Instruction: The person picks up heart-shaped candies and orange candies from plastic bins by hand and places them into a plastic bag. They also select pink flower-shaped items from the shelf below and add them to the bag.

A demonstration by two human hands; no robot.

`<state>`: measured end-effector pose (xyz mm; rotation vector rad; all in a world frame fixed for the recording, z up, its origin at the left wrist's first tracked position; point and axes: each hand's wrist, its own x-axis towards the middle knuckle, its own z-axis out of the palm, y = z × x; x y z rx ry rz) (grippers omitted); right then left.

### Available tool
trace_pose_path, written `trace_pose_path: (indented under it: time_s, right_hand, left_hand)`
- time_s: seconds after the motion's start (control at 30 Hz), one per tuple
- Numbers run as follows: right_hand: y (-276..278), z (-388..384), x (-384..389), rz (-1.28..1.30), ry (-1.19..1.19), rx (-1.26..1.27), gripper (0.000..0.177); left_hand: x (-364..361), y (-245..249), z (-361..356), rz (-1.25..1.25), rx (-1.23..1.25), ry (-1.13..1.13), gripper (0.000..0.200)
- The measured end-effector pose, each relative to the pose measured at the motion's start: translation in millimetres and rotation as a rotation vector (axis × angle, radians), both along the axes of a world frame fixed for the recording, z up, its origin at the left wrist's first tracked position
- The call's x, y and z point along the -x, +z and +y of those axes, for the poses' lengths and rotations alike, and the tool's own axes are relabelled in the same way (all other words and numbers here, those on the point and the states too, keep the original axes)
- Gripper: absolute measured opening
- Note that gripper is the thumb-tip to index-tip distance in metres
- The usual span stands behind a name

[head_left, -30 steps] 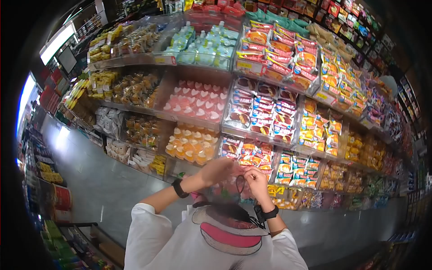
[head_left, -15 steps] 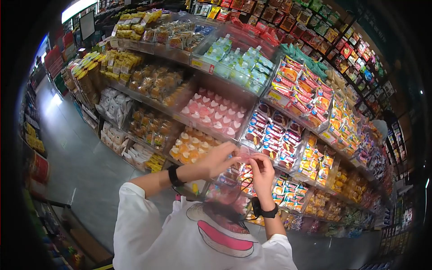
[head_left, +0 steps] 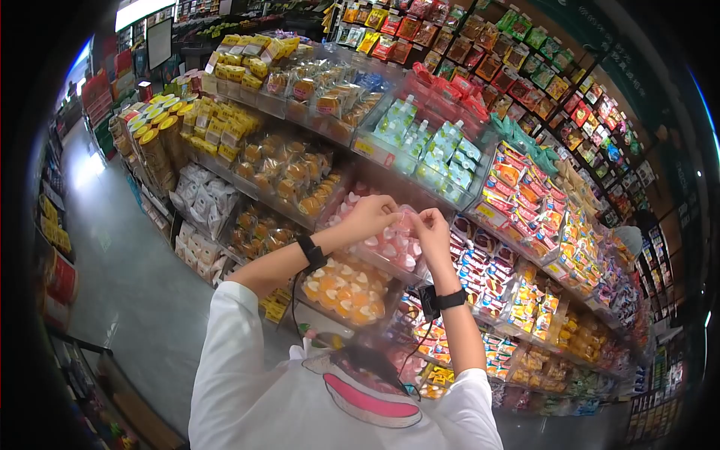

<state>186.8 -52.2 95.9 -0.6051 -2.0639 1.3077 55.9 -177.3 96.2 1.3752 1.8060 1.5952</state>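
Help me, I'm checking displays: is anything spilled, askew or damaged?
Nothing plainly spilled or damaged stands out. The green pouches lean at mixed angles, which looks like loose stocking. The clear plastic being held is too faint to judge.

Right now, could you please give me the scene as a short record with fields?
setting: shop display of stepped, divided bins
left hand: fingertips at the clear film, grip unclear
right hand: thumb and finger pinched at the clear film
between hands: clear film, apparently a thin plastic bag
behind hands: pink heart-topped pieces
bin below those: orange heart-topped pieces
bin above: green and pale-blue pouches
wrists: black band on each
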Motion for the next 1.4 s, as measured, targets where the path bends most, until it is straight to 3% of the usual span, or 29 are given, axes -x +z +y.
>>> trace_pose_path:
  time_s: [0.13,0.27,0.33,0.4,0.57,0.7,0.8,0.9,1.03,1.2,1.3,1.4]
  right_hand:
    - [-43.1,29.2,34.4,-0.166,-0.025,0.029,0.014]
    - [-73.8,45.6,46.6,-0.321,-0.024,0.121,0.006]
    - [-95.8,55.1,51.8,-0.358,-0.127,0.066,0.007]
    - [-112.8,64.4,55.5,-0.412,-0.074,0.108,0.003]
    - [-135.0,75.6,67.8,-0.591,-0.124,0.091,0.011]
    - [-138.5,70.9,75.7,-0.639,-0.226,-0.133,0.018]
    - [-108.0,58.7,73.2,-0.749,-0.093,-0.089,0.021]
    - [-125.6,67.2,78.0,-0.642,-0.127,-0.019,0.021]
    - [-116.5,63.1,77.9,-0.702,-0.124,-0.068,0.019]
    - [-147.5,80.7,83.2,-0.658,-0.127,-0.043,0.022]
    - [-115.9,58.5,75.8,-0.687,-0.115,-0.290,0.014]
    - [-121.3,56.2,77.8,-0.653,-0.098,-0.415,0.016]
  left_hand:
    - [44.1,-41.7,32.9,0.279,0.163,0.036,0.021]
    - [64.2,-78.4,60.5,0.351,0.232,-0.019,0.022]
    - [63.3,-81.7,65.5,0.372,0.337,-0.044,0.023]
    - [59.3,-79.9,68.9,0.439,0.417,-0.049,0.025]
    - [67.1,-99.2,81.6,0.473,0.490,-0.041,0.026]
    - [73.9,-113.5,87.6,0.404,0.524,0.010,0.022]
    - [76.2,-116.3,86.8,0.437,0.514,0.015,0.021]
    - [75.6,-102.3,82.0,0.438,0.595,-0.050,0.023]
    - [74.7,-90.5,83.8,0.391,0.767,-0.106,0.026]
    - [72.8,-92.5,88.5,0.450,0.775,-0.096,0.025]
    - [76.2,-102.1,92.7,0.592,0.731,-0.116,0.025]
    - [82.2,-107.9,88.6,0.697,0.669,-0.141,0.022]
